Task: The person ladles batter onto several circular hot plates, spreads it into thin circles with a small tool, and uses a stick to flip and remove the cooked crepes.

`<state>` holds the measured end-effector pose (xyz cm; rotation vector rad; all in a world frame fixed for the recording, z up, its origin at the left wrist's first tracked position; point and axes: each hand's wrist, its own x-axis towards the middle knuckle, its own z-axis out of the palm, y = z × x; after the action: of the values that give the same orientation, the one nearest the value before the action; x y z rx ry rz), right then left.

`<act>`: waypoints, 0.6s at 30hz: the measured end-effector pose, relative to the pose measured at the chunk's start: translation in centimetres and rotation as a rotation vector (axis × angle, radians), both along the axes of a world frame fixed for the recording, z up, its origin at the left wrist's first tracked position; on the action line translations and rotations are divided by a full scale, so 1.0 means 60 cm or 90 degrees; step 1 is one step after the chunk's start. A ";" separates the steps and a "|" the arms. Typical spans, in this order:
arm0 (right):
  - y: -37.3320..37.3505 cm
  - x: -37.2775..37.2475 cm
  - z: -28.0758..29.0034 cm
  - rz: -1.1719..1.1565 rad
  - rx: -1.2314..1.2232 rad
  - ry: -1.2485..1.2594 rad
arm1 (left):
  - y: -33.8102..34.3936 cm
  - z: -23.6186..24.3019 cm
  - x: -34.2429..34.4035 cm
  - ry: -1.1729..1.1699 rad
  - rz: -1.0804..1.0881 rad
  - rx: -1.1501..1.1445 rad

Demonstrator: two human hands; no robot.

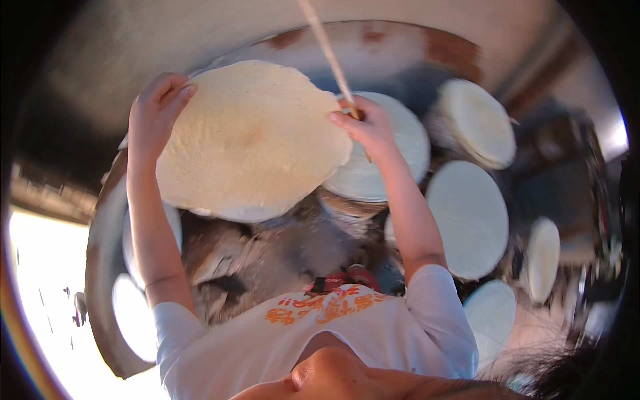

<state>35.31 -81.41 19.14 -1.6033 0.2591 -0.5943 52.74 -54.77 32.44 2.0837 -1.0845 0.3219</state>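
A large, thin, pale round flatbread with an uneven edge is stretched between my two hands. My left hand pinches its upper left edge, thumb on the near face and fingers behind. At the right edge, my right hand is closed round a long thin wooden stick, its thumb against the flatbread's rim. The stick slants up and to the left, and its short lower end pokes out below the hand. Behind the right hand lies a pale round stack, partly covered by the flatbread.
More pale round discs stand to the right: a thick stack, a large disc, a smaller one and one low down. Another disc is beside my left arm. A worn curved surface with brown patches spans the far side.
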 end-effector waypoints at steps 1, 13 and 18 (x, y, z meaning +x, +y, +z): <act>-0.058 -0.015 -0.013 -0.038 -0.010 0.024 | -0.066 0.002 -0.002 0.000 -0.053 -0.019; -0.645 -0.419 0.004 -0.338 0.075 0.036 | -0.758 -0.220 -0.234 -0.398 -0.411 -0.287; -0.765 -0.445 -0.245 -0.596 0.070 0.111 | -0.942 -0.437 -0.238 -0.382 -0.456 -0.074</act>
<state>8.62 -127.29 4.45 -1.3678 1.1852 -1.1177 38.43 -111.29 6.20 1.3847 -2.0171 0.6413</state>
